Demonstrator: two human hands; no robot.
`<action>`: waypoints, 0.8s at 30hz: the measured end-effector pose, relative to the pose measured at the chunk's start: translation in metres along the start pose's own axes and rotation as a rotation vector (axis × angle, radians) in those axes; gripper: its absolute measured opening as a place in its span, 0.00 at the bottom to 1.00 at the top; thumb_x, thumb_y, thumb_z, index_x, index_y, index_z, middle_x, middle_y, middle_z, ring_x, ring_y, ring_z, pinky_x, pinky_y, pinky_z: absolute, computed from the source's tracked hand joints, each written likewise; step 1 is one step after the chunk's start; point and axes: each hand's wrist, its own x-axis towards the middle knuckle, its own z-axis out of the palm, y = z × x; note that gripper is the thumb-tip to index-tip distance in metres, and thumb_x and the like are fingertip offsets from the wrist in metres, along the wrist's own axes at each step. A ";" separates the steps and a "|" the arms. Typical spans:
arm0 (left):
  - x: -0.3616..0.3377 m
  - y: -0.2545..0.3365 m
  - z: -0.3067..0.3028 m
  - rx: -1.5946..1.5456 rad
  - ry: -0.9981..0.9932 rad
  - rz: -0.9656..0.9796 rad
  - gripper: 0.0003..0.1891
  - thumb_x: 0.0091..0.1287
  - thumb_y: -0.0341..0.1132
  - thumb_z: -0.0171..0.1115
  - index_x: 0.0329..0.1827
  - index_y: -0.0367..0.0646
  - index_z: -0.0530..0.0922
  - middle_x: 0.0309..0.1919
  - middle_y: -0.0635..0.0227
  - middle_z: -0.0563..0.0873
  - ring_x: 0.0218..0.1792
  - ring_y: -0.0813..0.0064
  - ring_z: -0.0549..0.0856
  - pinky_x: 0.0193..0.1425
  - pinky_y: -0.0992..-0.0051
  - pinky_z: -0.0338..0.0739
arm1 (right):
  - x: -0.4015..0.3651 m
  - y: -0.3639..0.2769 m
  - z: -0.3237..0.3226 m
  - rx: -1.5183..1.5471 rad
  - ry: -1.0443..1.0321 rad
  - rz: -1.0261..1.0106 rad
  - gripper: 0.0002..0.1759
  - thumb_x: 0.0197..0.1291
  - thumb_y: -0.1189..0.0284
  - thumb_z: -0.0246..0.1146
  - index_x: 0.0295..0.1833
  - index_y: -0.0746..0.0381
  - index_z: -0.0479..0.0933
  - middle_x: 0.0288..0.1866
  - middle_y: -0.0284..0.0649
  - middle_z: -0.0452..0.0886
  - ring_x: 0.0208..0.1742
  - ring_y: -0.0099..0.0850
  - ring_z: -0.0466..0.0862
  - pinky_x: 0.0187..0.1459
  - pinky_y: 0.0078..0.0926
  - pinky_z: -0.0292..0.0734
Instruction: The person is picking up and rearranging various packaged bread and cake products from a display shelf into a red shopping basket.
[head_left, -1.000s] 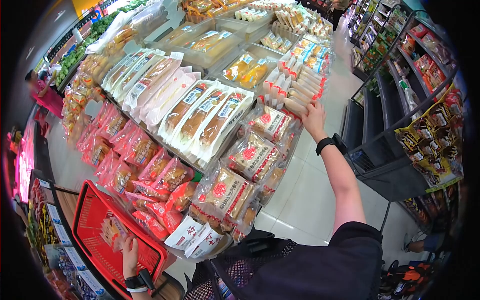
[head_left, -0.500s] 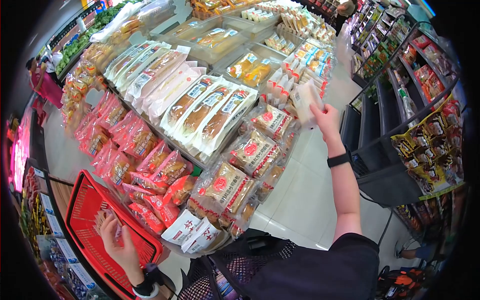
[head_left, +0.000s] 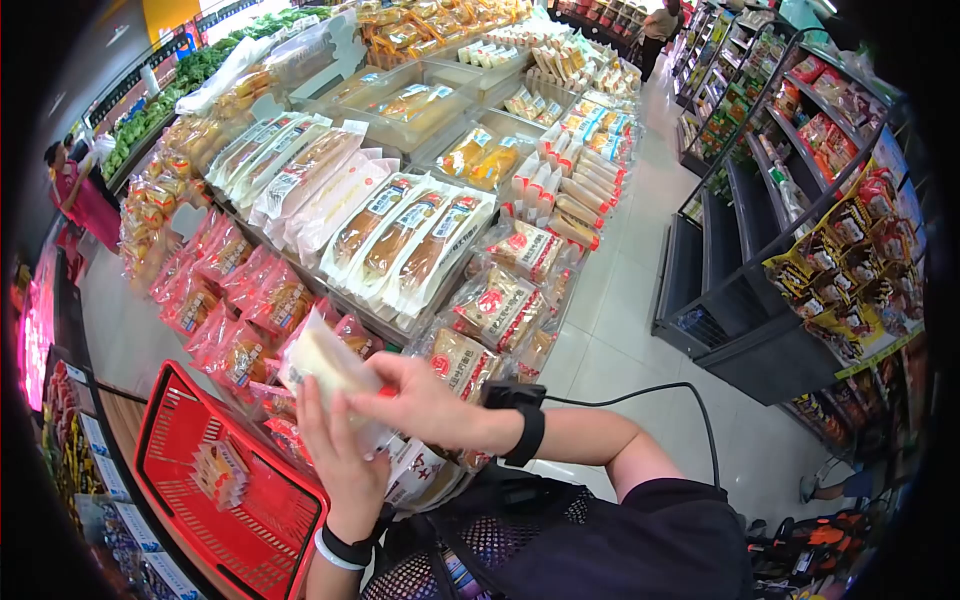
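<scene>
Clasped between the left hand [head_left: 345, 470] and right hand [head_left: 425, 405], a pale bread packet [head_left: 320, 362] is held just beside the red basket [head_left: 262, 512]. It has been brought back from the far row [head_left: 578, 205], so the pick is judged complete.

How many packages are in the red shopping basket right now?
1. A small pack lies on the bottom of the red basket, toward its left. The pale pack held by the left hand and right hand is not in it. The hands may hide a corner.
</scene>
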 end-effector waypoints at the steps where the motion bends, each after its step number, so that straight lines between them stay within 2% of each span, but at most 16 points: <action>1: -0.006 -0.010 -0.004 0.000 0.002 0.001 0.38 0.43 0.19 0.60 0.65 0.39 0.62 0.65 0.45 0.63 0.65 0.43 0.63 0.66 0.53 0.60 | -0.003 0.001 0.011 0.022 -0.038 -0.035 0.18 0.55 0.68 0.65 0.47 0.69 0.74 0.37 0.33 0.78 0.39 0.18 0.75 0.39 0.20 0.74; 2: -0.013 -0.021 -0.010 -0.094 0.046 -0.065 0.37 0.45 0.19 0.59 0.65 0.39 0.62 0.63 0.45 0.66 0.64 0.46 0.66 0.65 0.55 0.62 | -0.004 0.001 0.018 0.045 -0.172 -0.018 0.22 0.55 0.67 0.66 0.51 0.69 0.72 0.43 0.38 0.77 0.44 0.22 0.76 0.43 0.23 0.74; 3: -0.017 -0.028 -0.013 -0.189 0.091 -0.132 0.36 0.47 0.19 0.59 0.65 0.39 0.62 0.61 0.45 0.68 0.63 0.49 0.69 0.64 0.57 0.64 | -0.005 -0.002 0.022 0.041 -0.173 -0.017 0.22 0.55 0.67 0.66 0.51 0.69 0.72 0.43 0.38 0.77 0.44 0.22 0.76 0.43 0.23 0.74; 4: -0.018 -0.030 -0.016 -0.314 0.159 -0.247 0.30 0.55 0.19 0.57 0.64 0.38 0.63 0.56 0.48 0.75 0.56 0.57 0.76 0.57 0.63 0.72 | -0.006 -0.007 0.027 0.037 -0.223 -0.058 0.23 0.55 0.67 0.66 0.52 0.69 0.71 0.46 0.39 0.76 0.46 0.24 0.77 0.46 0.25 0.74; 5: -0.021 -0.031 -0.021 -0.317 0.163 -0.252 0.30 0.55 0.19 0.57 0.64 0.38 0.63 0.56 0.48 0.75 0.56 0.57 0.76 0.57 0.63 0.72 | -0.007 -0.010 0.031 0.032 -0.273 -0.097 0.25 0.54 0.66 0.67 0.52 0.69 0.70 0.48 0.41 0.75 0.48 0.27 0.77 0.48 0.26 0.73; 7: -0.034 -0.038 -0.033 -0.915 0.214 -0.901 0.24 0.62 0.20 0.54 0.63 0.37 0.64 0.54 0.53 0.77 0.51 0.60 0.80 0.50 0.69 0.77 | -0.002 -0.007 0.028 -0.124 -0.244 -0.182 0.27 0.54 0.64 0.68 0.55 0.68 0.69 0.52 0.43 0.72 0.52 0.32 0.76 0.51 0.28 0.73; 8: -0.042 -0.049 -0.026 -1.120 0.333 -0.860 0.21 0.64 0.22 0.53 0.61 0.36 0.64 0.51 0.56 0.78 0.48 0.59 0.82 0.46 0.66 0.81 | 0.001 -0.003 0.026 -0.344 -0.047 -0.318 0.29 0.54 0.65 0.67 0.57 0.67 0.67 0.54 0.43 0.71 0.53 0.32 0.75 0.53 0.28 0.73; 9: -0.051 -0.056 -0.027 -1.110 0.350 -0.869 0.21 0.64 0.22 0.53 0.61 0.36 0.64 0.51 0.56 0.78 0.48 0.59 0.82 0.46 0.66 0.81 | 0.004 0.002 0.023 -0.557 0.148 -0.453 0.31 0.54 0.65 0.67 0.60 0.67 0.64 0.55 0.44 0.69 0.55 0.33 0.74 0.54 0.28 0.72; 10: -0.053 -0.057 -0.031 -1.342 0.295 -0.932 0.21 0.64 0.22 0.53 0.61 0.35 0.64 0.51 0.55 0.78 0.49 0.57 0.81 0.48 0.62 0.81 | 0.005 0.010 0.020 -0.563 0.164 -0.363 0.33 0.54 0.66 0.67 0.61 0.67 0.62 0.57 0.45 0.68 0.57 0.33 0.73 0.55 0.28 0.72; 11: -0.057 -0.059 -0.039 -1.564 0.252 -0.993 0.20 0.64 0.23 0.53 0.60 0.35 0.65 0.52 0.55 0.77 0.49 0.56 0.81 0.49 0.58 0.81 | 0.005 0.017 0.019 -0.562 0.163 -0.271 0.35 0.54 0.66 0.67 0.63 0.67 0.60 0.58 0.46 0.67 0.58 0.32 0.72 0.56 0.28 0.72; 12: -0.061 -0.060 -0.039 -1.611 0.280 -1.069 0.20 0.65 0.24 0.52 0.60 0.36 0.65 0.53 0.54 0.77 0.52 0.54 0.79 0.50 0.51 0.80 | 0.005 0.018 0.018 -0.303 0.039 -0.082 0.33 0.56 0.68 0.66 0.63 0.67 0.59 0.59 0.46 0.67 0.58 0.32 0.72 0.55 0.27 0.72; 13: -0.060 -0.057 -0.038 -1.645 0.267 -1.041 0.20 0.65 0.25 0.51 0.61 0.36 0.64 0.54 0.54 0.76 0.53 0.54 0.78 0.52 0.51 0.78 | 0.005 0.021 0.019 -0.048 -0.095 0.119 0.32 0.57 0.70 0.65 0.63 0.67 0.58 0.59 0.47 0.67 0.58 0.31 0.72 0.55 0.26 0.73; 15: -0.060 -0.058 -0.040 -1.776 0.191 -1.031 0.19 0.68 0.30 0.50 0.61 0.35 0.63 0.55 0.53 0.75 0.55 0.53 0.77 0.54 0.49 0.76 | -0.001 0.020 0.028 0.194 -0.203 0.177 0.26 0.61 0.74 0.61 0.62 0.67 0.61 0.57 0.44 0.72 0.55 0.27 0.75 0.52 0.24 0.75; 18: -0.063 -0.067 -0.036 -1.891 0.097 -1.005 0.26 0.72 0.46 0.45 0.65 0.36 0.59 0.60 0.52 0.71 0.58 0.52 0.74 0.55 0.48 0.75 | -0.004 0.019 0.035 0.207 -0.206 0.224 0.19 0.62 0.75 0.60 0.57 0.68 0.67 0.49 0.42 0.78 0.46 0.24 0.80 0.48 0.21 0.76; 22: -0.059 -0.068 -0.041 -1.872 0.025 -1.017 0.35 0.70 0.60 0.33 0.69 0.39 0.54 0.63 0.51 0.68 0.61 0.48 0.72 0.55 0.48 0.75 | -0.006 0.020 0.036 0.243 -0.199 0.269 0.20 0.62 0.75 0.60 0.57 0.69 0.66 0.47 0.42 0.79 0.46 0.23 0.80 0.48 0.22 0.77; 24: -0.060 -0.071 -0.042 -1.921 0.034 -1.005 0.35 0.70 0.59 0.32 0.68 0.39 0.54 0.63 0.51 0.68 0.61 0.49 0.72 0.56 0.49 0.74 | -0.007 0.019 0.037 0.239 -0.203 0.281 0.20 0.61 0.76 0.60 0.57 0.69 0.66 0.47 0.42 0.79 0.46 0.23 0.80 0.48 0.22 0.77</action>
